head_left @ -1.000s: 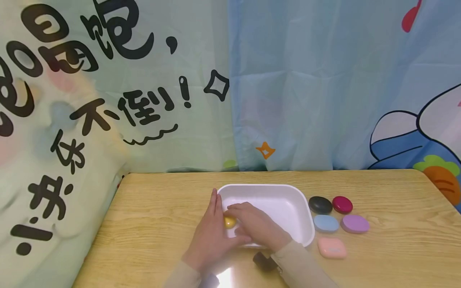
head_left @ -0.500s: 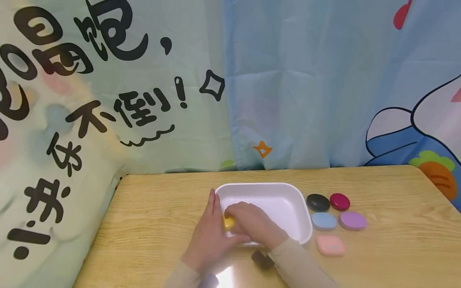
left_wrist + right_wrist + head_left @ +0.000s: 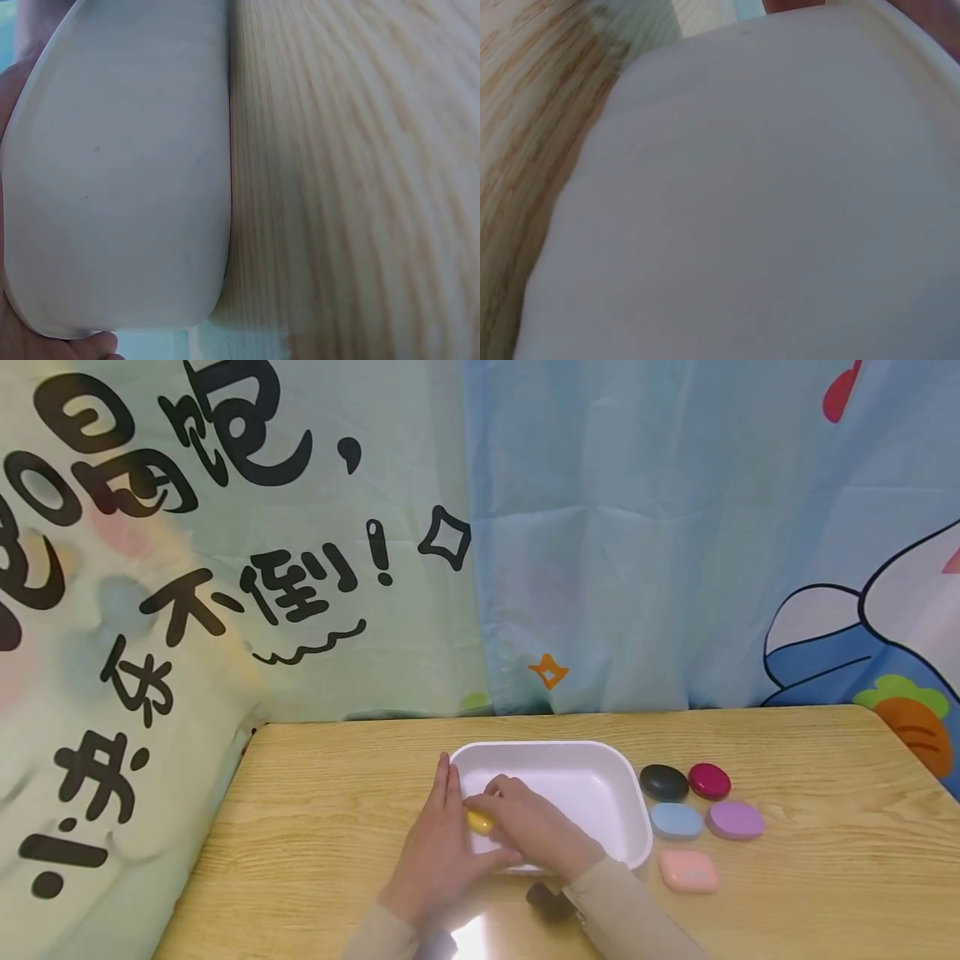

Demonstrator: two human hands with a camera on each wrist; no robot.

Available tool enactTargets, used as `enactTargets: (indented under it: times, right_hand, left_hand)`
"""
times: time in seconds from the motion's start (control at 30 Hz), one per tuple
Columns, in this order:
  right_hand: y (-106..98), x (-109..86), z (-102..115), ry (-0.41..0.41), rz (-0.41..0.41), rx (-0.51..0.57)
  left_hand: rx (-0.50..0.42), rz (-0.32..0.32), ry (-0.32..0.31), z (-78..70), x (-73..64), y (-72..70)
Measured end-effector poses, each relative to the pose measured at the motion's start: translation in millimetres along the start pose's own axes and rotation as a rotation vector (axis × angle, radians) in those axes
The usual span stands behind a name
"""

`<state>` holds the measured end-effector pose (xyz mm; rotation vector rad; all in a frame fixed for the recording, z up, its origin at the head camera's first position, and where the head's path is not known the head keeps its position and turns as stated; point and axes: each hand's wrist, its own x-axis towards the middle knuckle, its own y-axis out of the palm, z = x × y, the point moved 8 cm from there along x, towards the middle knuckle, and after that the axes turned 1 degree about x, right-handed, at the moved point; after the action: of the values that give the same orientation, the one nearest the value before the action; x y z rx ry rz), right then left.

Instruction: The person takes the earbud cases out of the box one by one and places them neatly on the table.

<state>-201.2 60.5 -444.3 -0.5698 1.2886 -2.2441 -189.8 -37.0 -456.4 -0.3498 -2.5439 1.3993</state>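
Observation:
In the head view a white tray [image 3: 555,768] stands on the wooden table. My left hand [image 3: 435,856] lies against its left side, fingers straight along the left rim and thumb along the near rim. Inside the tray's left end, my right hand [image 3: 536,827] holds a small, glossy yellow rounded piece [image 3: 480,822] with bent fingers. The piece is partly covered by the fingers, so its exact kind is unclear. Only the outside of the tray [image 3: 127,172] and bits of fingers [image 3: 45,345] appear in the left wrist view. The tray wall [image 3: 742,187] fills most of the right wrist view.
Right of the tray lie several smooth rounded pieces: a black one [image 3: 663,782], a dark red one [image 3: 709,782], a light blue one [image 3: 677,821], a purple one [image 3: 735,820] and a pink one [image 3: 688,871]. A printed curtain [image 3: 585,568] hangs behind the table [image 3: 337,793].
My right fingers have shifted over the yellow piece inside the tray, and it now looks flatter and tilted. The left hand and the tray stay put. The head view has shifted slightly.

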Motion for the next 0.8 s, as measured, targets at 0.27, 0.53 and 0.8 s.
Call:
enactTargets:
  times: [0.27,0.53,0.8]
  right_hand:
    - [-10,-5.3,-2,0.024,-0.053,0.021]
    - [-21,-13.7,-3,0.028,-0.086,-0.02]
    - [-34,-22.1,-12,0.157,-0.118,0.063]
  left_hand:
    - [-0.013,-0.023,0.009,-0.3,-0.5,-1.7]
    - [-0.062,-0.026,-0.012,1.7,-0.7,-1.5]
    - [-0.058,-0.017,-0.024,2.7,0.3,-0.9]
